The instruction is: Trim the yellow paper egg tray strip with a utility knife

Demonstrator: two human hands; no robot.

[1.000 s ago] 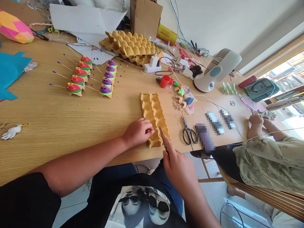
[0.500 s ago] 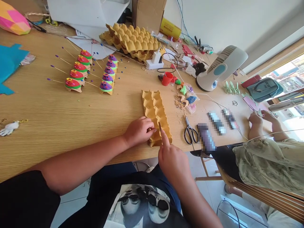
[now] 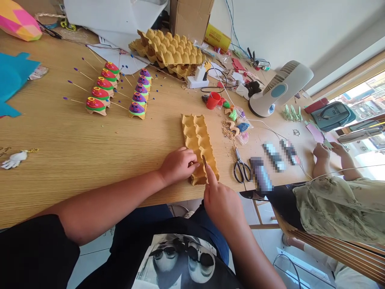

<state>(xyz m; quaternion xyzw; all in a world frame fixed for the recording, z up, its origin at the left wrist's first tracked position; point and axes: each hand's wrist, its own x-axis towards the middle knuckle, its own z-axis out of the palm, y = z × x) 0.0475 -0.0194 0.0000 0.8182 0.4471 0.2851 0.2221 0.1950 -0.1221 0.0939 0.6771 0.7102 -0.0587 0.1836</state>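
A two-row strip of yellow pulp egg carton (image 3: 192, 131) lies on the wooden table in front of me, cups facing up. My left hand (image 3: 178, 165) grips its left side near the close end, fingers curled and thumb across the cups. My right hand (image 3: 224, 202) is closed around a small knife (image 3: 205, 160), index finger stretched along it. The thin blade touches the ridge in the middle of the carton; the handle is hidden in my palm. Black-handled scissors (image 3: 240, 166) lie to the right of the carton.
Painted egg-cup caterpillars (image 3: 95, 105) with purple-tipped sticks stand at left. Egg trays (image 3: 173, 50) are stacked behind. A red cup (image 3: 213, 100), clay bits and a white fan (image 3: 279, 88) sit at right, near blurred phones. Another person's hands (image 3: 321, 152) work with paper at far right.
The view has shifted slightly. Both my hands keep nearly the same place on the carton, and the knife still rests at its middle ridge.
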